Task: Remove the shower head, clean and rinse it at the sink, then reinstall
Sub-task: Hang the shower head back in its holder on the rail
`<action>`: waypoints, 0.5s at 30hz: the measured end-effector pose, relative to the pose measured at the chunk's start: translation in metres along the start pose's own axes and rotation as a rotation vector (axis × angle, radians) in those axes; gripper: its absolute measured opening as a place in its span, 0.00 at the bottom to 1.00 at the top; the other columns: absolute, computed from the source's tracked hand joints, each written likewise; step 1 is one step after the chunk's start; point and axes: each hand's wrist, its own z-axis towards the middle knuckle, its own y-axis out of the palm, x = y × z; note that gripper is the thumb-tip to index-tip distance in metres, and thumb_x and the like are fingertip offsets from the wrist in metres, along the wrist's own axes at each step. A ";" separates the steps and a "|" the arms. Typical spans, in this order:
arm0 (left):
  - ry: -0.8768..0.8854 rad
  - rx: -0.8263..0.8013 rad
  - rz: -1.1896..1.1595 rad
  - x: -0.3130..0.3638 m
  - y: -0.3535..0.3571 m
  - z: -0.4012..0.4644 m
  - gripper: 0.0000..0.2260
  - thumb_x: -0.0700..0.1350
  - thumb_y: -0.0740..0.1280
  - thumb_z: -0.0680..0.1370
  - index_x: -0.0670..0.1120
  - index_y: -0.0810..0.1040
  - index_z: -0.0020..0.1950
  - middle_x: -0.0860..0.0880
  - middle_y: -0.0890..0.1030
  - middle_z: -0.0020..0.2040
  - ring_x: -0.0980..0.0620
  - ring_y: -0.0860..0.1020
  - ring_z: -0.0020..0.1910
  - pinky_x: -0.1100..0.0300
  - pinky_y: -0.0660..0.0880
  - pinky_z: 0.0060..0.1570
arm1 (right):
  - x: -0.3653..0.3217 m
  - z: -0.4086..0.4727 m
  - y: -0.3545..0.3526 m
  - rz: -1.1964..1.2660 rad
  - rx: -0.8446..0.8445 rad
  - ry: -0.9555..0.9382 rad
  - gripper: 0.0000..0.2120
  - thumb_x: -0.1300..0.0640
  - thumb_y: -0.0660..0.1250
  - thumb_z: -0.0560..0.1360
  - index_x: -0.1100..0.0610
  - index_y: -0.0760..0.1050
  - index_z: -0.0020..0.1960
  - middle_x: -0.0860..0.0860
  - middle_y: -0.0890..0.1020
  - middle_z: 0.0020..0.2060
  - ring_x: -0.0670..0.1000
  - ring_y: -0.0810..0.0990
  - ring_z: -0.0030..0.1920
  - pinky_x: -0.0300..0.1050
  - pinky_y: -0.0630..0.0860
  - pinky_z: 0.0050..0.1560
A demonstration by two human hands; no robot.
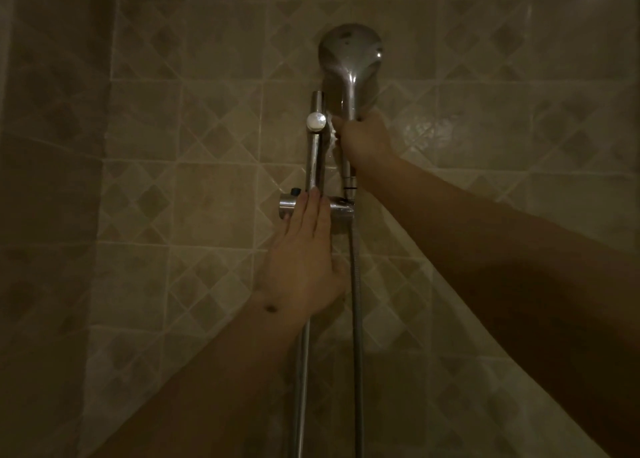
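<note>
I see my right hand (363, 139) closed around the handle of the round chrome hand shower head (349, 56), which stands upright in its holder beside the vertical chrome slide rail (316, 153), against the beige diamond-pattern tiled wall (173, 146). The face of the head is turned to the wall, so I see only its shiny back. My left hand (304, 260) lies flat with fingers stretched, palm against the short horizontal chrome bracket (289, 205) at the foot of the rail; it grips nothing, it only steadies the fitting. The ribbed grey metal hose (356, 302) hangs down from the bottom of the handle, where a dark ring sits at the joint. A white round knob (316, 122) sits on the rail just beside my right hand.

From how things stand, I cannot tell whether this is the beginning or the end of the task: the head is in the holder and joined to the hose. The sink is not in view. If it is the start, everything is left: lifting out, unscrewing, cleaning, rinsing, putting back. The light is weak, so small details at the joint are not clear.
</note>
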 end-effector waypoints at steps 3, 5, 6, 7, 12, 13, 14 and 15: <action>-0.005 -0.010 -0.009 0.001 0.000 0.000 0.41 0.54 0.63 0.73 0.41 0.52 0.83 0.41 0.51 0.83 0.45 0.50 0.82 0.49 0.50 0.76 | 0.006 -0.003 0.003 0.015 0.030 -0.007 0.16 0.51 0.67 0.75 0.57 0.75 0.59 0.55 0.82 0.50 0.54 0.82 0.49 0.51 0.79 0.51; -0.006 -0.030 -0.004 0.001 0.000 0.000 0.43 0.52 0.67 0.73 0.41 0.51 0.83 0.41 0.51 0.84 0.45 0.49 0.82 0.49 0.50 0.77 | 0.010 -0.002 0.001 0.052 0.049 0.005 0.13 0.51 0.66 0.76 0.56 0.74 0.57 0.56 0.82 0.49 0.53 0.82 0.47 0.49 0.79 0.46; -0.004 -0.039 0.000 0.000 -0.001 0.001 0.44 0.52 0.67 0.73 0.41 0.51 0.83 0.41 0.50 0.84 0.45 0.48 0.82 0.48 0.50 0.78 | 0.010 -0.001 0.000 0.072 0.060 0.020 0.12 0.51 0.66 0.76 0.56 0.74 0.57 0.57 0.82 0.49 0.53 0.81 0.46 0.50 0.79 0.46; -0.001 -0.046 0.004 -0.001 -0.002 0.000 0.44 0.52 0.68 0.73 0.41 0.51 0.83 0.41 0.50 0.84 0.45 0.48 0.82 0.47 0.51 0.78 | 0.011 0.001 -0.002 0.088 0.069 0.034 0.12 0.51 0.66 0.77 0.56 0.74 0.56 0.57 0.82 0.50 0.54 0.81 0.47 0.51 0.79 0.47; 0.027 -0.058 0.021 -0.002 -0.008 -0.001 0.41 0.53 0.68 0.74 0.40 0.54 0.82 0.40 0.53 0.83 0.44 0.52 0.82 0.45 0.52 0.78 | 0.028 -0.012 -0.003 0.045 -0.043 0.034 0.11 0.51 0.65 0.78 0.56 0.72 0.57 0.56 0.81 0.47 0.53 0.81 0.45 0.51 0.80 0.49; 0.030 -0.057 0.030 -0.002 -0.009 -0.001 0.40 0.52 0.67 0.75 0.40 0.54 0.82 0.40 0.53 0.83 0.44 0.51 0.82 0.45 0.53 0.78 | 0.033 -0.016 -0.001 0.019 -0.059 0.014 0.11 0.51 0.64 0.78 0.56 0.71 0.58 0.56 0.81 0.48 0.53 0.81 0.46 0.51 0.80 0.49; 0.031 -0.057 0.037 -0.002 -0.010 -0.001 0.40 0.52 0.67 0.76 0.40 0.54 0.82 0.40 0.52 0.83 0.44 0.51 0.82 0.44 0.53 0.79 | 0.035 -0.020 0.000 0.005 -0.058 -0.002 0.12 0.52 0.63 0.79 0.57 0.70 0.58 0.57 0.81 0.49 0.54 0.81 0.46 0.51 0.80 0.49; 0.031 -0.066 0.043 -0.003 -0.010 0.000 0.40 0.52 0.67 0.76 0.40 0.53 0.82 0.41 0.51 0.83 0.44 0.50 0.82 0.44 0.53 0.79 | 0.037 -0.023 0.000 0.008 -0.050 -0.004 0.13 0.52 0.62 0.79 0.58 0.69 0.59 0.57 0.81 0.48 0.54 0.81 0.45 0.51 0.80 0.48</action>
